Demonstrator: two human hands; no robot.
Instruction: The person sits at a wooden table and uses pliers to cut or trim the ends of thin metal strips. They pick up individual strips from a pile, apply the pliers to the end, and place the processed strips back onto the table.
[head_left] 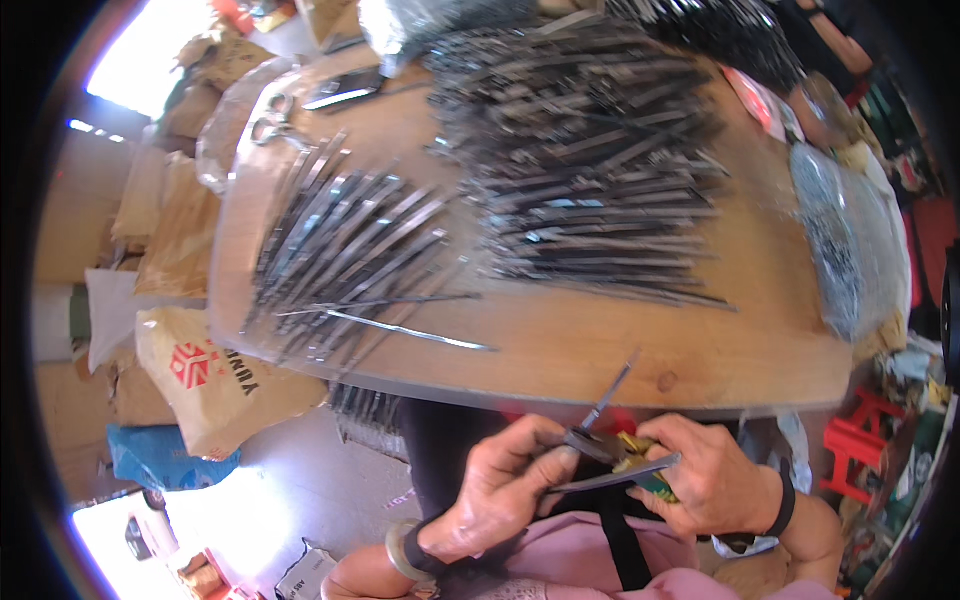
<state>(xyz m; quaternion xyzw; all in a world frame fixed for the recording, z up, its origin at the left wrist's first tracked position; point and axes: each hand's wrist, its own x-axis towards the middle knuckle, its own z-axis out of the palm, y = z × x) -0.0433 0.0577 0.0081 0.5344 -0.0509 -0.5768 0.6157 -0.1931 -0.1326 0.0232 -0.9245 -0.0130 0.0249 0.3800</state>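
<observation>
My left hand [512,485] is closed, thumb and fingers pinching a dark flat strip [608,393] whose thin end points up toward the table edge. A second dark length [615,473] runs from under the left fingers across to my right hand [705,475]. That hand is closed around a small green and yellow thing [655,485], mostly hidden by the fingers, so its kind cannot be made out. Both hands are close together above my lap, just in front of the wooden table [760,350].
Many dark strips form a large pile [600,160] and a smaller pile [350,230] on the table. Scissors [272,122] and a phone [343,88] lie at the far left. A clear bag [845,240] sits at the right edge. A red stool [855,445] stands lower right.
</observation>
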